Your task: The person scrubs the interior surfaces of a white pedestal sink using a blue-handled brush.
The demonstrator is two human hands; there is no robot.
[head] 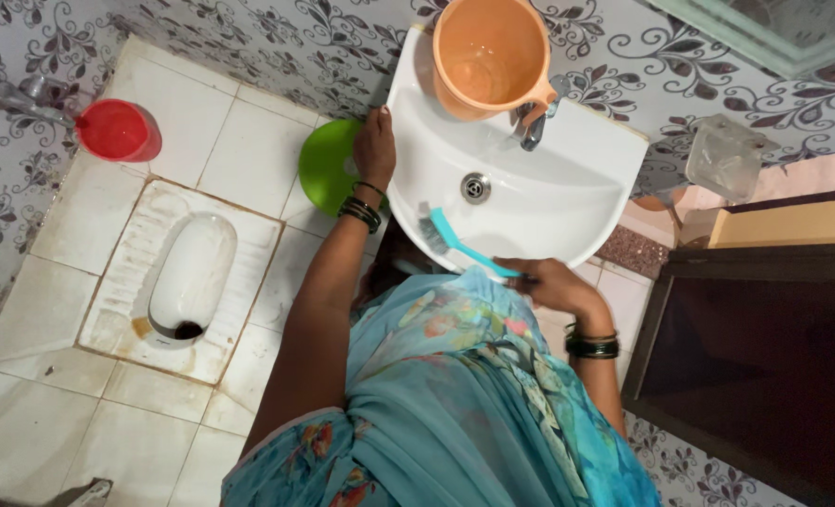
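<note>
While the left hand (374,145) is pressing flat on the rim of the white ceramic washbasin (568,174), the right hand (551,282) is clenching the turquoise plastic scrubbing brush (455,242) — bristles lying on the basin's near inner wall. Short, firm strokes toward the metal drain (475,187) would probably be serving best — braced hand steadying.

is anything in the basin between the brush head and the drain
Nothing visible. The right hand holds the blue brush, its bristles on the near inner wall of the white sink. Bare basin runs to the drain. The orange mug sits behind, by the tap.
</note>
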